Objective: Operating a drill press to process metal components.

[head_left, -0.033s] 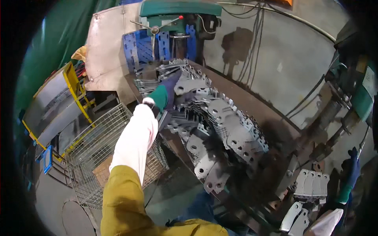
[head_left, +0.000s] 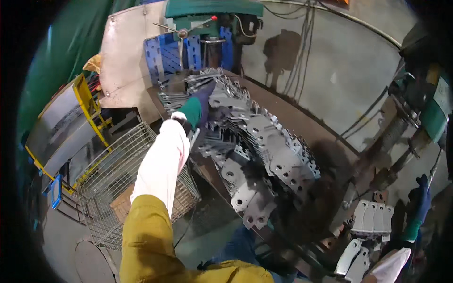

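My left hand (head_left: 202, 104), in a purple glove with a green cuff, reaches among stacked grey metal plates (head_left: 226, 102) on the bench. Its fingers are partly lost against the plates, so I cannot tell whether it grips one. At the far right, my right hand (head_left: 421, 200), in a blue glove with a green cuff, is closed around a thin metal lever (head_left: 435, 166) of a machine. Long rows of overlapping plates with holes (head_left: 264, 129) curve along the bench toward me. Near my right forearm lie a row of lighter plates (head_left: 373, 217) and two loose ones (head_left: 349, 257).
A green drill press (head_left: 214, 23) with a three-armed handle stands behind the bench, beside blue perforated panels (head_left: 163, 54). Left of the bench sits a wire basket (head_left: 118, 165) with cardboard inside. A yellow-framed rack (head_left: 87, 104) is further left. Cables hang down the grey wall (head_left: 330, 61).
The view has shifted slightly. Both hands stay in about the same places, the left among the plates and the right at the lever.
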